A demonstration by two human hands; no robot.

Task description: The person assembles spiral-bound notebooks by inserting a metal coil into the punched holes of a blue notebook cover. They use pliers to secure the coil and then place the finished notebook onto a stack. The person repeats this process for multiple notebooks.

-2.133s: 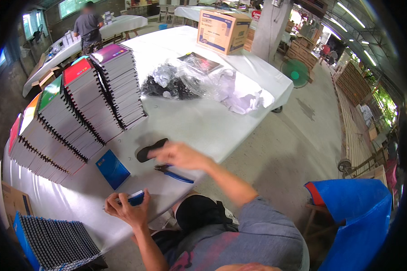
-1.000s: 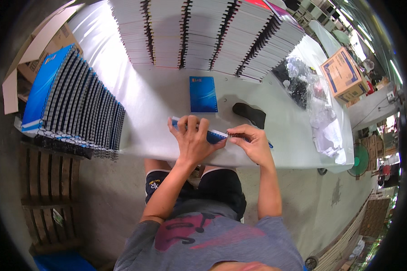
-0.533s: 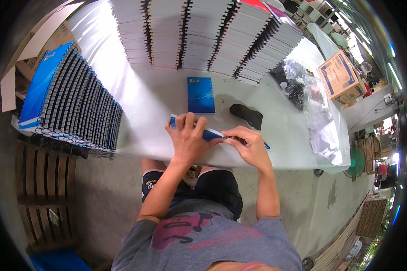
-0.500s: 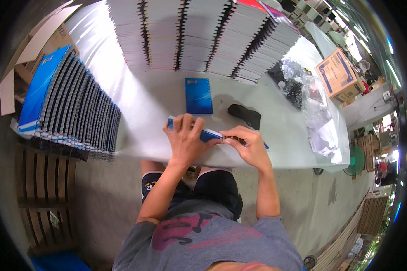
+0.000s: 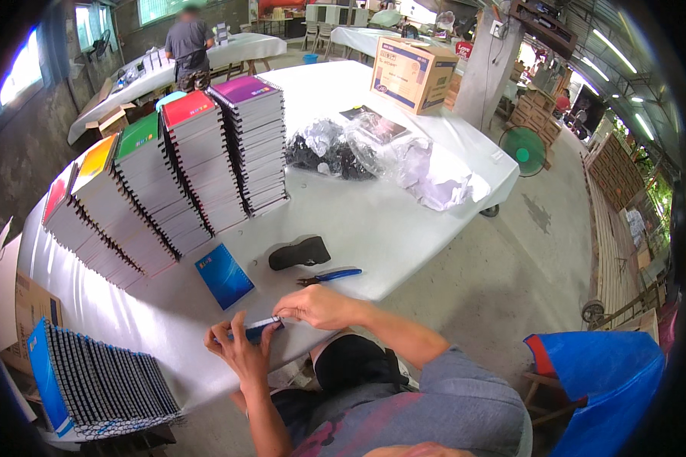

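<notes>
My left hand (image 5: 240, 349) and my right hand (image 5: 317, 305) both hold a small blue spiral notebook (image 5: 258, 329) at the near edge of the white table (image 5: 389, 221). My left hand grips its left end, my right hand pinches its right end. Just beyond my right hand lie blue-handled pliers (image 5: 330, 276) and a black object (image 5: 300, 252). Another blue notebook (image 5: 223, 275) lies flat on the table past my left hand.
Tall stacks of spiral notebooks (image 5: 168, 183) with coloured covers line the left of the table. A row of blue notebooks (image 5: 91, 381) stands at lower left. Clear plastic bags (image 5: 389, 148) and a cardboard box (image 5: 411, 72) sit farther back. A person (image 5: 187, 46) stands at a far table.
The view has swung from looking straight down to looking out across the table. Both hands stay on the small blue notebook at the table's near edge.
</notes>
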